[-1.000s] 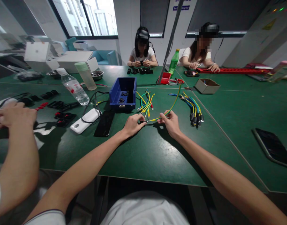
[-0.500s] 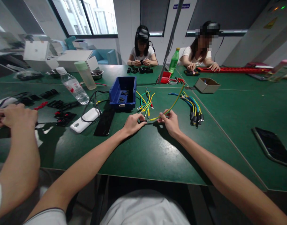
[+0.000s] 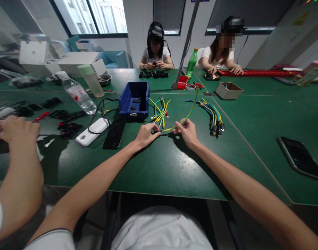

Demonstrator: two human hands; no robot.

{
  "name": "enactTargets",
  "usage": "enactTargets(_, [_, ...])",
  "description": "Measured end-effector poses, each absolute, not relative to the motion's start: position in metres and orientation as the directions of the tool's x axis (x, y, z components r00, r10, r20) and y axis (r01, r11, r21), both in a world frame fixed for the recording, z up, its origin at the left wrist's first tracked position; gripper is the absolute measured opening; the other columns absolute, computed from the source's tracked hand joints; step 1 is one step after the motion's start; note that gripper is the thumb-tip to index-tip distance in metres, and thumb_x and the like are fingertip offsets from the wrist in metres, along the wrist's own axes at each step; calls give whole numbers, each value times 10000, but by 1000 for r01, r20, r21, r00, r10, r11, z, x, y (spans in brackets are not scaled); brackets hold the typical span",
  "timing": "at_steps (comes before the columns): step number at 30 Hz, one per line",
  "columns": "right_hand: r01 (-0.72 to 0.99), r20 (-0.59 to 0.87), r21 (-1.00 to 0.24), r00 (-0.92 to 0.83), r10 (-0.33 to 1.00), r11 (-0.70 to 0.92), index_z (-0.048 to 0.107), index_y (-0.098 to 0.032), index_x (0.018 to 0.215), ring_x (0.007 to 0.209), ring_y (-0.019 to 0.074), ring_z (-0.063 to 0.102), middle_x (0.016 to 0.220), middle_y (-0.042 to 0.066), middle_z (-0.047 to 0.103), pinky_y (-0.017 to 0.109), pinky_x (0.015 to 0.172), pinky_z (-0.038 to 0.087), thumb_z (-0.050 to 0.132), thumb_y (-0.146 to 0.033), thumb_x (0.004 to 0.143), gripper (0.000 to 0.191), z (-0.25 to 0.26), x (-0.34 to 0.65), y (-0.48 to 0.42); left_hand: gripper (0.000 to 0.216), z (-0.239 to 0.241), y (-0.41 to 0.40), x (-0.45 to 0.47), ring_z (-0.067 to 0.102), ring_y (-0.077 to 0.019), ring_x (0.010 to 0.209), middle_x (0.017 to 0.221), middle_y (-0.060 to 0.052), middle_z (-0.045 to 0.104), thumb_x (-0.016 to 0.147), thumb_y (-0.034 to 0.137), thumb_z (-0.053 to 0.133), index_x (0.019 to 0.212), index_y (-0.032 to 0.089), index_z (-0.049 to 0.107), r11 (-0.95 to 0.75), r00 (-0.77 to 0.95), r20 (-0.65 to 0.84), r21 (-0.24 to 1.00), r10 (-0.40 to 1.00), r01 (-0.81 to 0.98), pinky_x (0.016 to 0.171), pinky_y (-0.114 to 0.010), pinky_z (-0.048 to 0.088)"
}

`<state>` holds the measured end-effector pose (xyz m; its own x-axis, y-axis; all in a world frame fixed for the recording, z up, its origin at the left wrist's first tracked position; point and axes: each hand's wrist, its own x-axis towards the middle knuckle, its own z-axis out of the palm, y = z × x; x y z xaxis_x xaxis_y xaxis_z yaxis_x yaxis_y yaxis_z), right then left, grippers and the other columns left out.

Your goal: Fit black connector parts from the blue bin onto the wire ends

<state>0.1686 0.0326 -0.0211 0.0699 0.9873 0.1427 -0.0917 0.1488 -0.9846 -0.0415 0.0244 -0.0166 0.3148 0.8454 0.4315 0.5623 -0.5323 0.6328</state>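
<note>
My left hand (image 3: 145, 135) pinches a small black sleeve (image 3: 156, 131) between thumb and fingers, just above the table. A yellow-green wire (image 3: 192, 110) is held in the closed fingers of my right hand (image 3: 188, 132). One end of this wire points at the sleeve; whether it sits inside is too small to tell. Its other end arcs up and away over the table. Beyond my hands lies a loose bunch of coloured wires (image 3: 162, 110) with metal terminals. To the right is a second bundle of wires (image 3: 213, 116), with black sleeves on their near ends.
A blue bin (image 3: 121, 108) with small black pieces stands behind my left hand. Nearby lie a black phone (image 3: 114, 134), a white power bank (image 3: 92, 132) and a water bottle (image 3: 79, 93). A co-worker's arm (image 3: 20, 163) is at far left; two people sit opposite. Another phone (image 3: 300, 158) lies right.
The wire's far end has swung slightly left. Both hands keep their grip in nearly the same place. The whole view has shifted a little.
</note>
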Motion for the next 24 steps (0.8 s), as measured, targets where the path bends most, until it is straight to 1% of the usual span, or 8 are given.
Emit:
enactTargets(7, [-105, 128, -985, 69, 989, 135, 446, -230, 807, 571, 171, 662, 668, -37, 611, 313, 553, 562, 726, -452, 678, 380, -23, 169, 34, 101, -15, 24, -41, 635, -151, 731, 790, -29, 694, 735, 222, 697, 781, 160, 632, -507, 303, 408, 647, 861, 569, 650, -259, 486])
enactTargets(15, [-100, 128, -986, 73, 989, 135, 449, -239, 803, 572, 175, 663, 669, -40, 607, 319, 559, 568, 739, -416, 670, 364, -21, 168, 33, 100, -16, 24, -41, 642, -142, 706, 773, -21, 698, 725, 217, 709, 771, 157, 643, -494, 289, 401, 682, 869, 539, 626, -243, 476])
enactTargets(24, [-119, 126, -984, 56, 990, 132, 457, -229, 789, 555, 179, 661, 636, -53, 574, 312, 523, 554, 745, -416, 667, 364, -21, 167, 34, 109, -17, 25, -42, 647, -160, 730, 781, -33, 700, 731, 239, 703, 771, 157, 643, -493, 293, 397, 676, 870, 548, 659, -267, 494])
